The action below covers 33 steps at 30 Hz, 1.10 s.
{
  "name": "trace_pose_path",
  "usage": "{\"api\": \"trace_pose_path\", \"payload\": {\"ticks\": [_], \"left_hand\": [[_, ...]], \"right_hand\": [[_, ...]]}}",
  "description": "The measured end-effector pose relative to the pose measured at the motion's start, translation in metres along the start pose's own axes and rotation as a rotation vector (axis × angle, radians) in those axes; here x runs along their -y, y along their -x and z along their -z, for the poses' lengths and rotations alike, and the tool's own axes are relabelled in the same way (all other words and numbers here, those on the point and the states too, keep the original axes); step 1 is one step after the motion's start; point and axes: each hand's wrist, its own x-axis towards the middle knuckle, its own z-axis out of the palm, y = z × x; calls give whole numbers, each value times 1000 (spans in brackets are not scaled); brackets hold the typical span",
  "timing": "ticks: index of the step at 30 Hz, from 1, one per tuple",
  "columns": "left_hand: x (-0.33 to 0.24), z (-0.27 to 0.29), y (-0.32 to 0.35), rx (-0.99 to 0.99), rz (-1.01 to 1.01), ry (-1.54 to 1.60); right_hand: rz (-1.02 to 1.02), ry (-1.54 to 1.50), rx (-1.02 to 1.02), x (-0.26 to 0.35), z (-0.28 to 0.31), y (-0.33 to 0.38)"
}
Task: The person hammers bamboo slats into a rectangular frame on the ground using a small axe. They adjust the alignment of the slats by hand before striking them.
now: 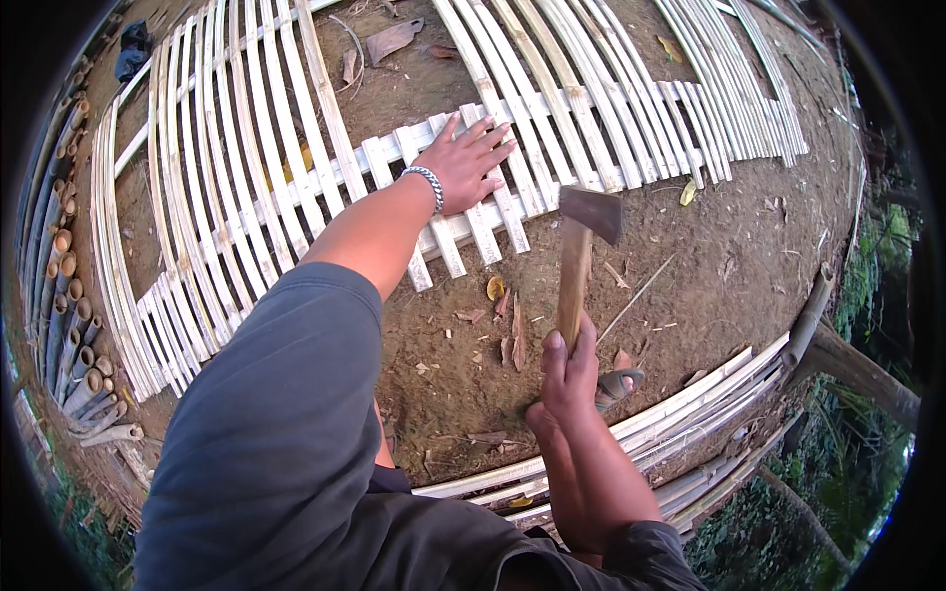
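Observation:
My left hand [463, 165], with a chain bracelet at the wrist, lies with fingers spread on the pale slats of a bamboo lattice panel [236, 128]. Beneath and beside it, several short slats [480, 231] cross the panel's near rail. My right hand [569, 379] is wrapped round the wooden handle of a hatchet [574, 276]. The hatchet stands head up, its dark metal head [593, 212] just in front of the panel's near edge. I cannot tell whether the head touches the slats.
Stacked bamboo poles [64, 325] line the left side. Long split bamboo strips [670, 414] lie at the lower right, near a thick log [857, 369]. Dry leaves [517, 330] and chips dot the brown soil. A sandalled foot [616, 387] shows behind my right hand.

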Motion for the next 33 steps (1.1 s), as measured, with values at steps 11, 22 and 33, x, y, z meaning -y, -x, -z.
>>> {"api": "trace_pose_path", "payload": {"ticks": [11,22,33], "left_hand": [[-4,4,1,113,6,-63],[2,3,-5,58,4,-68],[-3,7,-1,54,-8,-54]], "right_hand": [[-211,278,190,16,-28,-16],[-207,219,108,14,-27,-2],[-214,344,299,26,-36,0]]}}
